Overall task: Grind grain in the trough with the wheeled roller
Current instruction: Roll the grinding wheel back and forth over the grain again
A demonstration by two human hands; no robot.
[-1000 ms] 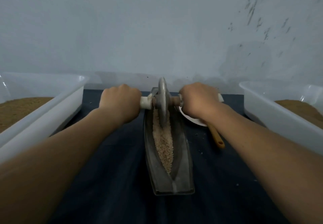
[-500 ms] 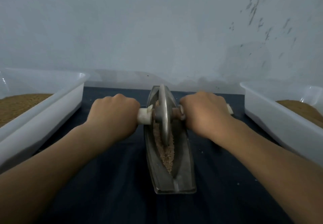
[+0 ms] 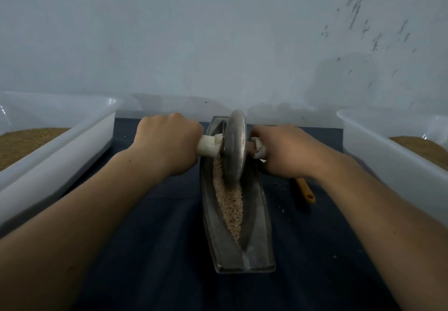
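Rolled away from me since the last frame, the wheeled roller leaves grain lying in the trough nearside of my grip. My left hand and right hand clench its axle ends; I'd press evenly, wheel upright.

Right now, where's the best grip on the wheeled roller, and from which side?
Take the white-wrapped axle stubs on either side of the disc, one per hand, coming from above with knuckles up, as the left hand and right hand do. The disc stands upright on edge with its rim down in the grain inside the narrow trough, so the rim offers no grip.
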